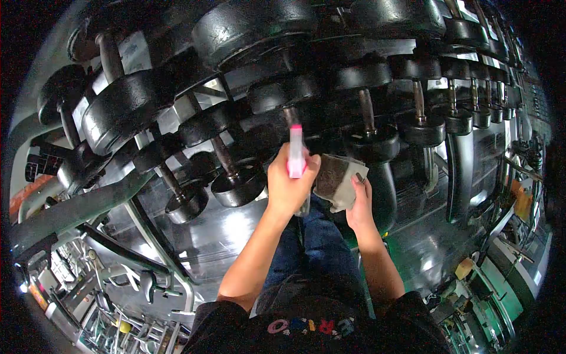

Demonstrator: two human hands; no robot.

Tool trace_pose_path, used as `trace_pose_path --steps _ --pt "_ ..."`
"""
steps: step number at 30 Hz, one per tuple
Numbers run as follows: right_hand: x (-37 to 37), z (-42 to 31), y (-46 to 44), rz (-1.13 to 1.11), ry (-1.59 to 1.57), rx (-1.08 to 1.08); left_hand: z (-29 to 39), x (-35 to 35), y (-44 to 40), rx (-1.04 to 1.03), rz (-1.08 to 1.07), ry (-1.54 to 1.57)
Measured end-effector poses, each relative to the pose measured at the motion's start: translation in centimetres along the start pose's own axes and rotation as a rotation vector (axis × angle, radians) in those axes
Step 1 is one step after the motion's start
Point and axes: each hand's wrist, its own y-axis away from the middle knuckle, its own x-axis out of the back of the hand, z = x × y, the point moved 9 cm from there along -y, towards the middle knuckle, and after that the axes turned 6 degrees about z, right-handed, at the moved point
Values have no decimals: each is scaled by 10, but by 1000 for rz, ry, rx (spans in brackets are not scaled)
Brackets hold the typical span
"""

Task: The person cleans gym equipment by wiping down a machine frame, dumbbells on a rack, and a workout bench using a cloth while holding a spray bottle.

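Two rows of black dumbbells are spanning the view from 9 o'clock through 12 to 3 o'clock, their metal handles running between paired round heads. The dark floor is showing below the rows and is reflecting light at 8 and 4 o'clock. Gym machines are standing at 7 o'clock. A black shirt bearing multicoloured lettering is occupying 6 o'clock, and blue jeans are extending from it toward the centre. The left hand is reaching in from 7 o'clock to the centre, its fingers clamping around a pink-and-white object. The right hand is reaching in from 5 o'clock, its thumb and fingers clamping the right edge of a grey cloth. The cloth is lying just beside the left hand, on its 3 o'clock side, and is showing a dark area on its left part; whether this is a stain or a second layer cannot be told. The pink-and-white object is standing out above the left hand, its pink tip pointing to 12 o'clock, in front of a dumbbell handle; its outline is blurring.
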Motion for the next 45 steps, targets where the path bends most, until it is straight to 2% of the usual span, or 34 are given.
trace_pose_path --steps 7,9,11,13,17,19,21,22,24,25,27,32,34,35,38,39,41,42,44,45 --pt "-17 -16 -8 -14 27 42 -20 33 6 93 80 159" --pt "-32 -43 -12 -4 -4 182 -21 37 7 94 84 166" --pt "-45 -66 -21 122 -18 257 -25 41 9 95 88 176" --pt "-75 -92 -25 182 66 386 -30 42 12 42 64 68" --pt "-167 -100 -55 -166 582 811 -38 44 26 47 53 138" --pt "-227 -90 -40 -394 666 964 -49 47 36 109 41 106" --pt "-260 -72 -20 -133 1242 1458 -58 51 45 94 18 51" --pt "-266 -70 -23 -132 1241 1456 -62 51 49 97 28 75" --pt "-288 -46 -15 -412 1378 1635 -73 52 54 121 30 121" --pt "-289 -45 -19 -410 1381 1628 -78 53 57 126 27 120" --pt "-294 -42 -14 -398 1523 1830 -92 51 60 210 6 104" --pt "-289 -49 -9 -508 1501 1900 -88 36 55 142 -39 91" --pt "-292 -37 -4 -666 1493 1961 -84 27 53 103 -77 59" --pt "-295 -33 -6 -659 1489 1958 -85 24 53 103 -81 52" --pt "-322 11 -19 -684 1945 1895 -84 18 56 128 -114 56" --pt "-333 24 -20 -677 1940 1888 -83 17 57 129 -119 47" --pt "-346 55 -47 -644 2312 1633 -80 16 58 124 -123 119" --pt "-353 59 -47 -639 2306 1626 -81 14 57 130 -155 154" --pt "-354 74 -57 -670 2544 1558 -80 17 61 110 -164 98" --pt "-354 71 -57 -668 2547 1552 -77 18 61 86 -169 52"
